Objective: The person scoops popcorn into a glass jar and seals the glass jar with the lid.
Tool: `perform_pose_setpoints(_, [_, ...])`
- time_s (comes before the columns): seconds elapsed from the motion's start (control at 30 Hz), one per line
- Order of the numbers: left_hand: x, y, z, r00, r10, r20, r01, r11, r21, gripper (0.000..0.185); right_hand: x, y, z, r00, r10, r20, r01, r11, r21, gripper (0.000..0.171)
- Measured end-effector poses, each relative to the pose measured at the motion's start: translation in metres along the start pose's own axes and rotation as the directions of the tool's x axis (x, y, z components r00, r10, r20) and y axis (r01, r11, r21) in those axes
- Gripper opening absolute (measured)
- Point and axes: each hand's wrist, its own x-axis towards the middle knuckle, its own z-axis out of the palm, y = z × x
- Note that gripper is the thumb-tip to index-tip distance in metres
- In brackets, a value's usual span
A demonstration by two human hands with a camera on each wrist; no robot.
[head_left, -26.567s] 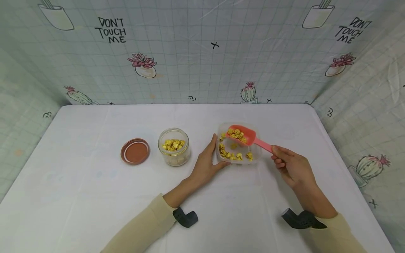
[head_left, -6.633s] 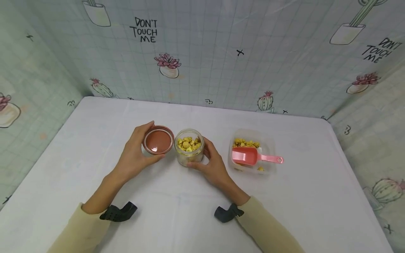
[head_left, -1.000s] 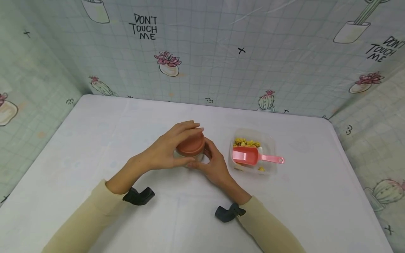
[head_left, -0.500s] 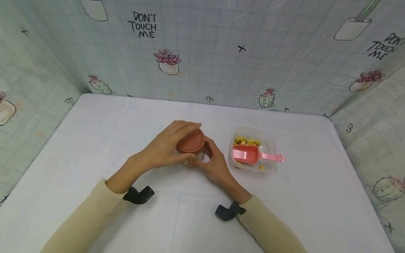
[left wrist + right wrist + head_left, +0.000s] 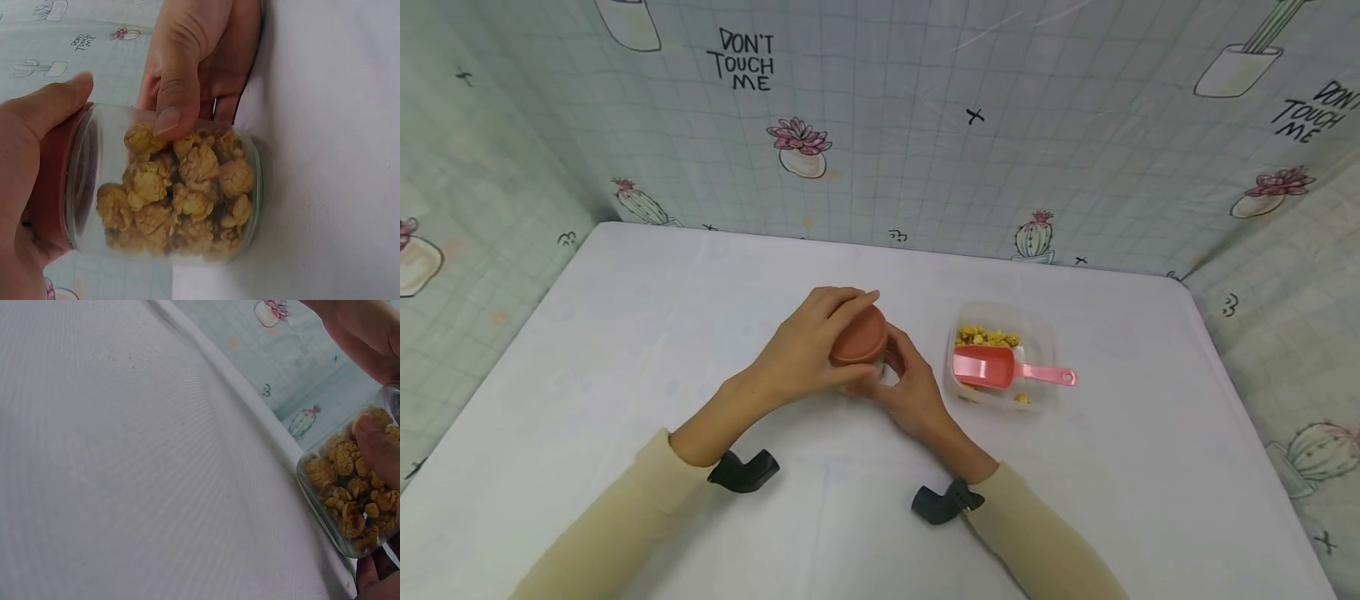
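Observation:
A small glass jar (image 5: 181, 200) full of yellow popcorn stands on the white table (image 5: 625, 333) near its middle. A brown lid (image 5: 859, 336) sits on top of the jar, and my left hand (image 5: 808, 350) grips that lid from above with fingers curled round its rim. My right hand (image 5: 913, 392) holds the jar's glass body from the right side, its thumb pressed on the glass (image 5: 175, 94). The jar (image 5: 350, 500) shows at the right edge of the right wrist view, with a fingertip on it.
A clear plastic tub (image 5: 1045, 333) with some popcorn stands right of the jar, a pink scoop (image 5: 1000, 369) lying across it. Cactus-print sheets (image 5: 925, 125) wall the table at the back and both sides.
Since 6.6 s ago the lid moved from beside the jar onto its top. Over the last second my left hand has shifted slightly round the lid, its wrist moving right; my right hand stays on the jar.

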Motion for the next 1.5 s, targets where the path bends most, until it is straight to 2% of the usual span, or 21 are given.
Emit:
perform_pose_setpoints(0.2, [0.002,-0.001,-0.001,0.999,0.047,0.024,-0.046,0.998,-0.044,0.069,0.0,-0.001,0.0,1.0,0.023,0.003,-0.023,1.0,-0.014,0.079])
perform_pose_setpoints(0.37, [0.003,-0.006,-0.003,0.995,0.069,0.067,-0.058,0.988,-0.144,0.067,0.001,0.0,0.0,1.0,0.02,0.003,-0.02,1.0,-0.022,0.082])
perform_pose_setpoints(0.47, [0.004,-0.008,-0.003,0.995,0.075,0.069,-0.062,0.981,-0.182,0.069,0.001,0.0,0.0,1.0,0.016,-0.006,-0.016,1.0,-0.018,0.083])
perform_pose_setpoints(0.6, [0.001,-0.006,0.0,0.999,0.037,0.027,-0.033,0.99,-0.135,0.077,0.001,0.001,0.0,1.0,0.007,-0.008,-0.007,1.0,-0.017,0.082])
perform_pose_setpoints(0.77, [-0.003,0.002,0.009,0.996,-0.057,-0.07,0.053,0.997,-0.057,0.09,0.0,0.001,-0.001,1.0,0.004,0.005,-0.004,1.0,-0.019,0.08])
perform_pose_setpoints(0.9, [-0.006,0.006,0.017,0.986,-0.096,-0.136,0.087,0.993,-0.075,0.097,0.0,-0.001,-0.001,1.0,0.01,0.002,-0.01,0.999,-0.035,0.079])
perform_pose_setpoints(1.0, [-0.007,0.005,0.02,0.982,-0.107,-0.153,0.09,0.989,-0.115,0.103,0.0,-0.002,-0.001,1.0,0.016,-0.004,-0.016,0.998,-0.053,0.08])
perform_pose_setpoints(1.17, [-0.008,0.0,0.018,0.988,-0.1,-0.115,0.075,0.976,-0.202,0.106,0.002,-0.001,-0.001,1.0,0.003,-0.013,-0.004,0.998,-0.065,0.081])
perform_pose_setpoints(1.37, [-0.006,-0.004,0.01,0.995,-0.102,-0.015,0.094,0.958,-0.272,0.106,0.002,0.0,-0.001,1.0,-0.011,-0.021,0.009,0.998,-0.064,0.081])
perform_pose_setpoints(1.5, [-0.005,-0.007,0.009,0.995,-0.096,0.005,0.093,0.947,-0.308,0.106,0.002,-0.002,-0.001,1.0,0.001,-0.022,-0.002,0.998,-0.066,0.082])
